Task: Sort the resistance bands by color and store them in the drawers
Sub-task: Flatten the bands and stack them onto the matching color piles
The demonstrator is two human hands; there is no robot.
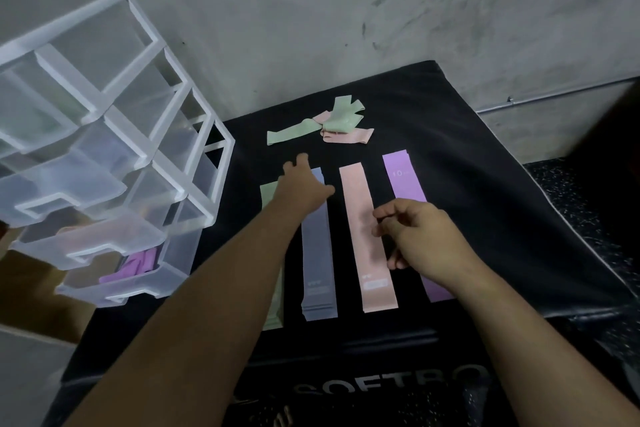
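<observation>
black padded mat (467,184) fills most of the view, laid against a grey concrete wall (277,10), with pale lettering along its near edge. clear plastic drawer unit (114,121) stands to the outer side of the left hand, its drawers pulled partly out; the lowest open drawer (114,282) holds folded purple bands (133,265), and the one above it shows something pinkish through the frosted front (too hazy to name).

four flat bands lie side by side on the mat. the purple band (403,177) runs under the right hand; the pink band (367,239) lies just to that hand's inner side, between the two hands; the grey band (318,253) passes beneath the left wrist; the green band (272,288) is mostly hidden under the left forearm. beyond the left fingertips sits a loose heap of green and pink bands (329,125), apart from the hand.

left hand (304,189) reaches forward, fingers spread and holding nothing. right hand (420,237) hovers low over the purple band with fingers loosely curled, thumb and forefinger slightly apart, nothing pinched between them.
</observation>
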